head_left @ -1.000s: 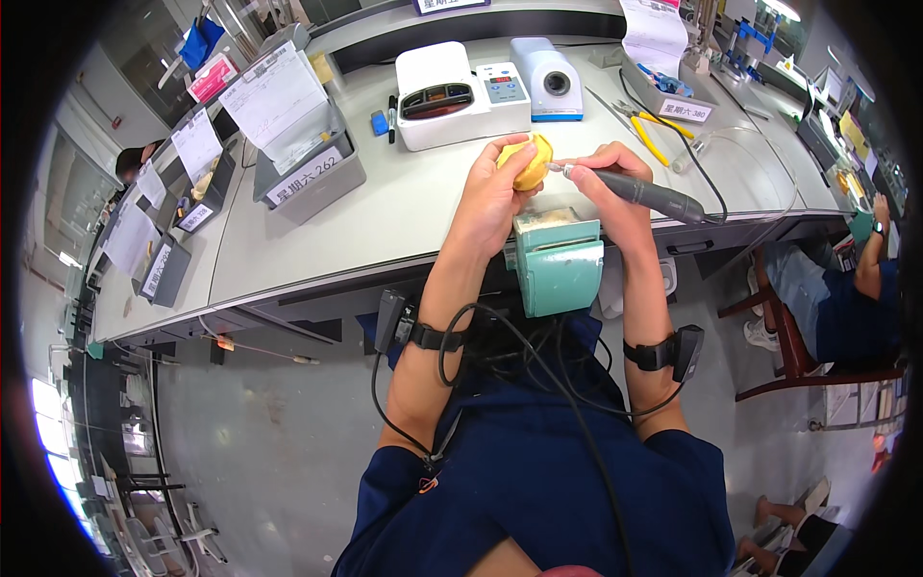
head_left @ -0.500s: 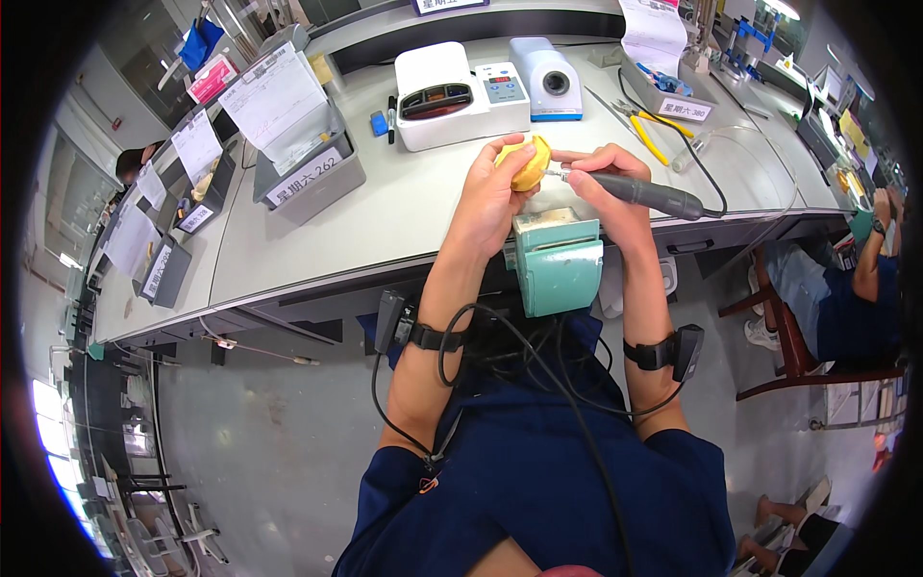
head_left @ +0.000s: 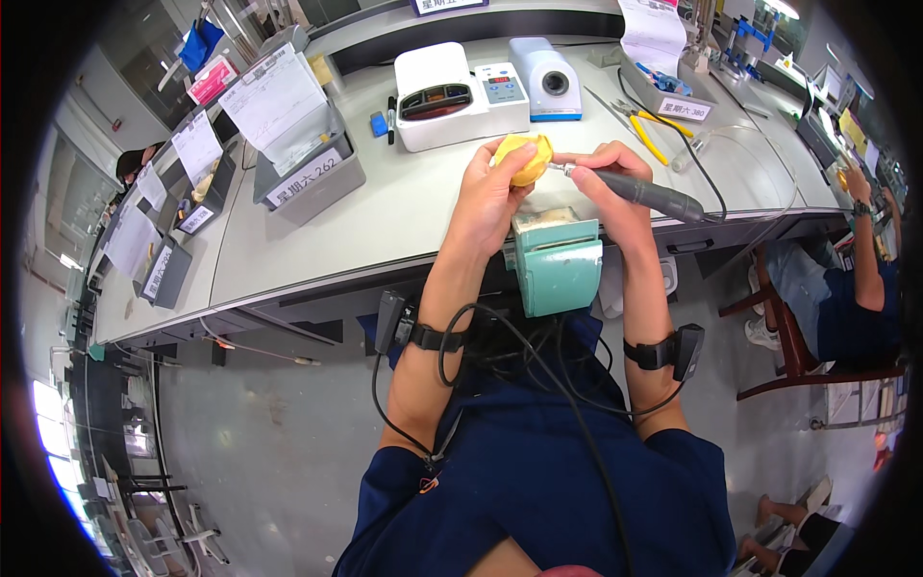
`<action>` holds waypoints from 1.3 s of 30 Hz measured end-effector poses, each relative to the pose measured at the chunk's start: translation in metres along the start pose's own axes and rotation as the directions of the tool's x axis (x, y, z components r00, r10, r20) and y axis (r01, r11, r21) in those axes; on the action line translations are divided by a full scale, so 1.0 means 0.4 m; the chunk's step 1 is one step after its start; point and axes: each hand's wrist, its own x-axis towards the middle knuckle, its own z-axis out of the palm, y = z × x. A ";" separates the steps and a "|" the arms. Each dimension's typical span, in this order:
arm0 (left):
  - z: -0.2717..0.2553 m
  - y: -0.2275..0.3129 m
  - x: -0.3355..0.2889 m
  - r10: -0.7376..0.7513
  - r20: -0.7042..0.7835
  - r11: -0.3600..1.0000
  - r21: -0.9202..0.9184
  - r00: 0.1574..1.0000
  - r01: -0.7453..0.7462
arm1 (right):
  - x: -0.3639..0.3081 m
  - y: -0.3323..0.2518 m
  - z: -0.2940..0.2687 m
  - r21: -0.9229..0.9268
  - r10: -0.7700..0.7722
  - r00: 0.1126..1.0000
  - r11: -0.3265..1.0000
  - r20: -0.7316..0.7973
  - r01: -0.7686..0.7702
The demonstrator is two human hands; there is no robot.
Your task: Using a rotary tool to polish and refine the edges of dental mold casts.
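The left hand (head_left: 486, 197) is pinching one partly hidden yellow piece (head_left: 529, 162) within its grip, while just rightward the right hand (head_left: 621, 219) is gripping one grey handpiece (head_left: 659, 197), its contact unclear.

Looks like a workshop — judging by the long workbench (head_left: 375, 221), grey bins (head_left: 324, 195) with paper sheets left of a white display unit (head_left: 461, 128), a dark rotary handpiece (head_left: 639, 191) and yellow-handled pliers (head_left: 650, 140) to its right — and, farther right, a seated person (head_left: 859, 298).
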 end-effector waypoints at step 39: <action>0.027 0.005 -0.013 0.116 0.000 0.992 -0.042 0.993 -0.116 | -0.005 0.036 -0.039 -0.134 0.006 0.996 0.991 0.087 0.005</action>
